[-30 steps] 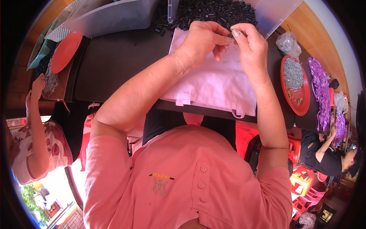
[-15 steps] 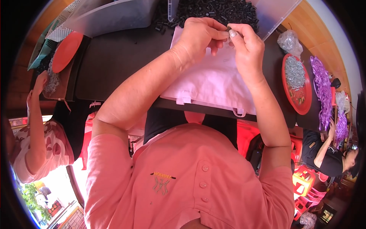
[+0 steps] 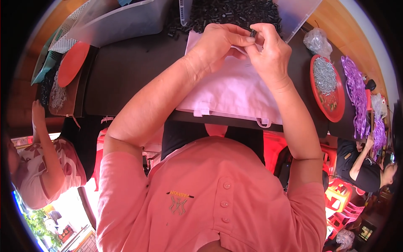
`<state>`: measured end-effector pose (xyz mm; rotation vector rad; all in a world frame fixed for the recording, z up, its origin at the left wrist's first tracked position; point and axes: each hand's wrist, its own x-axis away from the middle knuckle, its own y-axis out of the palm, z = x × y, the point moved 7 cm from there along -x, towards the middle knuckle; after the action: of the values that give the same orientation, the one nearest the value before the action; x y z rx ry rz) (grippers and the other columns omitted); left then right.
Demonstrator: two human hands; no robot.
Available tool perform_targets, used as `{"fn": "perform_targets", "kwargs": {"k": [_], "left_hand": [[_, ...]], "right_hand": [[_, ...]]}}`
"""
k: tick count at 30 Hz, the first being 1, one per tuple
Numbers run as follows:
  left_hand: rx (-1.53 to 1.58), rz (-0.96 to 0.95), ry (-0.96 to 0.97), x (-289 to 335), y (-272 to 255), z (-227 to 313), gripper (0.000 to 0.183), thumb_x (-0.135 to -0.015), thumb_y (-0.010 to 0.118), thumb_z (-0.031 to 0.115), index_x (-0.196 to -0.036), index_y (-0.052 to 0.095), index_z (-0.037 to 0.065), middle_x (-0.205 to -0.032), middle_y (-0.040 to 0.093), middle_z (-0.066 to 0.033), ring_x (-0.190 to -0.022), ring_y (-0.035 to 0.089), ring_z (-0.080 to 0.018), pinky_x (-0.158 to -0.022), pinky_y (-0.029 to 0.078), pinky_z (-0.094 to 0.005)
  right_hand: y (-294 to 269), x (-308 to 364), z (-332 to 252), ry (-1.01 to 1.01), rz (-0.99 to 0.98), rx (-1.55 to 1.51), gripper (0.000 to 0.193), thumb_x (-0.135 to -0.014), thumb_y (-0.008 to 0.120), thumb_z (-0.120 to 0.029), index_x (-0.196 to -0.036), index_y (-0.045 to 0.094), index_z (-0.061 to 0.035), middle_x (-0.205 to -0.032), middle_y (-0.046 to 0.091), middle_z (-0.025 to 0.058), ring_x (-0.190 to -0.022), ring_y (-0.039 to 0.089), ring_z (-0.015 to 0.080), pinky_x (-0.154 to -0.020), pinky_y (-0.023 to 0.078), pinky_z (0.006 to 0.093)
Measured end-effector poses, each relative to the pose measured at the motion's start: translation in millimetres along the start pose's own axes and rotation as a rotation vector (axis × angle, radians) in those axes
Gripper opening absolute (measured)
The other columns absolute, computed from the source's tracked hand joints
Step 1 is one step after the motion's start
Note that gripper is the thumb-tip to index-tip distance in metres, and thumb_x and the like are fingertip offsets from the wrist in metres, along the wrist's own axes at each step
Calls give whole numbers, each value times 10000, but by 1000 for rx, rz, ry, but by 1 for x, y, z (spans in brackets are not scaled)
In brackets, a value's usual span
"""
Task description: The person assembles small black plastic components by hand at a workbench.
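Lifted slightly toward twelve o'clock since half a second ago: left hand and right hand, fingertips pinched together on a small black part (barely visible). Below, at six o'clock, white cloth; black pieces heaped just beyond.

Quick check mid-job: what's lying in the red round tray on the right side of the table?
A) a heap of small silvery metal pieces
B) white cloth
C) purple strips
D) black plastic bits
A: the red round tray holds a heap of small silvery metal pieces.
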<state>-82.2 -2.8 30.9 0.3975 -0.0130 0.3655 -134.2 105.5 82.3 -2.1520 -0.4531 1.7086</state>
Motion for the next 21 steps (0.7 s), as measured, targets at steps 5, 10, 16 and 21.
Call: {"fn": "perform_targets", "kwargs": {"k": [5,10,16,21], "left_hand": [[-58,-9,80,-4,-2,0,155,-838,675,28,-955,657,-72,-872,667,-138,-805,651,-219,-753,545,-347],[-109,0,86,0,2,3,143,-841,678,36,-925,665,-79,-861,666,-149,-771,652,-224,-756,546,-355],[173,-231,-39,-3,9,-3,227,-941,561,136,-949,641,-76,-840,653,-154,-697,647,-259,-717,543,-343],[269,-252,-32,0,13,3,205,-877,660,116,-900,629,-85,-809,643,-150,-611,640,-263,-597,546,-347]], "right_hand": [[-1,1,-5,-37,-23,67,256,-682,733,-79,-891,584,-79,-723,622,23,-622,645,185,-525,508,315],[-8,1,-8,-81,-33,41,256,-672,736,-83,-870,574,-74,-652,615,22,-567,637,186,-494,496,303],[-15,-6,-8,-79,-42,-3,230,-689,731,-98,-848,566,-75,-581,597,15,-520,625,183,-466,483,298],[-13,-6,-6,-62,-47,-47,215,-702,730,-107,-826,556,-90,-573,598,7,-506,619,187,-456,475,300]]}}
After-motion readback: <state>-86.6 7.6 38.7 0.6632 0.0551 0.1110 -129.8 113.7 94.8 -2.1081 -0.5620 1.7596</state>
